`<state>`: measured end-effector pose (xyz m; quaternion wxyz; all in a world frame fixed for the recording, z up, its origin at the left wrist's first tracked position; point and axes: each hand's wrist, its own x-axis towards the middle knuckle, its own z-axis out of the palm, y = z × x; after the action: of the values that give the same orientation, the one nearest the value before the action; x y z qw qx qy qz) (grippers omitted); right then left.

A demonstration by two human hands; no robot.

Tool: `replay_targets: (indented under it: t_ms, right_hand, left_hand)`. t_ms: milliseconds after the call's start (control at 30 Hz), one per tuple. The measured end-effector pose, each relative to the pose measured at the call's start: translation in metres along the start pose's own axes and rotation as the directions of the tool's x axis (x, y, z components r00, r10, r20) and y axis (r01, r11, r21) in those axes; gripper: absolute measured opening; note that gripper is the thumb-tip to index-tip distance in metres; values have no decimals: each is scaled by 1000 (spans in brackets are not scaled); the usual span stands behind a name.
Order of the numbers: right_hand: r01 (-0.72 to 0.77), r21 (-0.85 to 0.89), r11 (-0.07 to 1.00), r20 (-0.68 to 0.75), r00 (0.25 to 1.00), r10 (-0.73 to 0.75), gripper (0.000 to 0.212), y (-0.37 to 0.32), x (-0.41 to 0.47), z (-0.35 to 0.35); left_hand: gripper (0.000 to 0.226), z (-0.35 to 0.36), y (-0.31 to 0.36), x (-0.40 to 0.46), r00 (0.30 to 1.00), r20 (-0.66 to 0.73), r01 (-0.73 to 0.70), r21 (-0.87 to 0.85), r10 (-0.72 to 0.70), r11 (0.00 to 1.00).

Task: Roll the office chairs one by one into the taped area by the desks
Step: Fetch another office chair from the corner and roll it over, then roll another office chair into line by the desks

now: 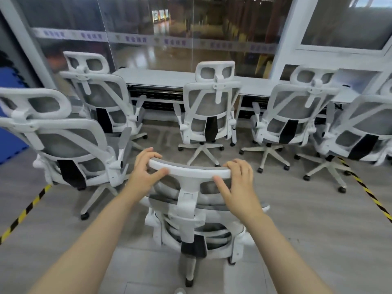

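Note:
A white office chair [188, 211] with grey mesh stands right in front of me, its back toward me. My left hand [146, 168] grips the left end of its headrest, fingers over the top and thumb on the near side. My right hand [237, 183] grips the right end the same way. Yellow-and-black floor tape [25, 211] runs diagonally at the left, and another tape strip [369, 194] runs at the right. The chair sits between the two strips. Long white desks [161, 78] line the far side.
Several matching chairs stand ahead: one close at the left [55, 132], one behind it [99, 96], one in the middle [210, 107], two at the right [297, 111] [360, 126]. A glass wall [169, 28] rises behind the desks. Blue mats [8, 115] lie far left.

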<state>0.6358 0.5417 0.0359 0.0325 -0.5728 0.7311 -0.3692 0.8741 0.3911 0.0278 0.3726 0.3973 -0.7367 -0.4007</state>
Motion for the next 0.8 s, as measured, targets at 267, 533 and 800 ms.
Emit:
replay_targets:
  t_ms: [267,533,800]
  right_hand:
    - [-51,18,999,92,995,49,40,40,135,12]
    - [-23,-96,995,63,998,29,57,44,171,36]
    - [173,-96,980,485,868,-106,64,43,191,102]
  left_hand:
    - [42,15,-9,133,996,77,36,55,-40,998]
    - [56,14,-24,170,983,180,-98,379,31,920]
    - [56,0,-65,134,990,81,35,641,-113,766]
